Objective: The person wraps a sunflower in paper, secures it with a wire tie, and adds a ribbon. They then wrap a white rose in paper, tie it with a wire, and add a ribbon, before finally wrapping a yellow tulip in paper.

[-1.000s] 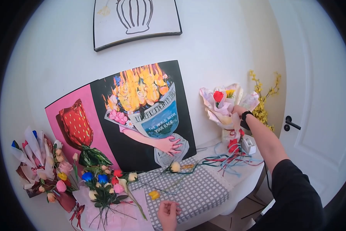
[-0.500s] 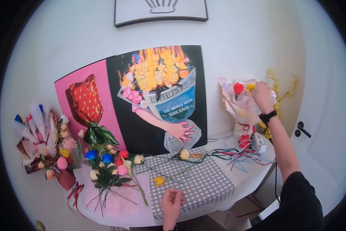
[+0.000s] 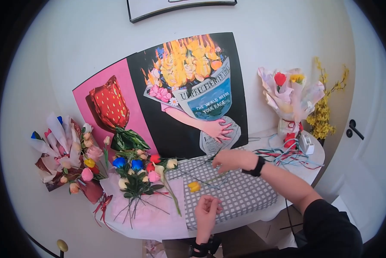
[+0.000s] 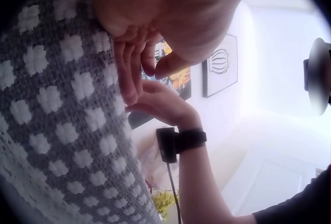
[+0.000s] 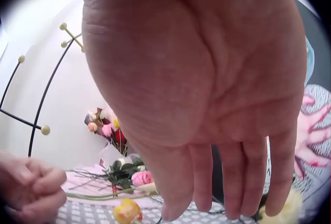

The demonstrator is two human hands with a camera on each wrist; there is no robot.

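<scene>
My right hand reaches over the grey checked cloth, fingers extended downward with nothing in them. Close by its fingertips in the right wrist view is a cream rose; in the head view the hand covers that flower. My left hand hangs loosely curled over the cloth's front part, holding nothing. Just beyond it lies a yellow tulip with its green stem on the cloth. At the table's right back stands a wrapped bouquet with a red rose and a yellow flower.
Loose flowers lie on pink paper at the left. Other wrapped bouquets stand at the far left. Ribbons and a white dispenser sit at the right. Two paintings lean against the wall behind.
My right hand has left the wrapped bouquet's yellow flower and come down and left over the checked cloth. My left hand stays near the cloth's front. The head view has shifted.
</scene>
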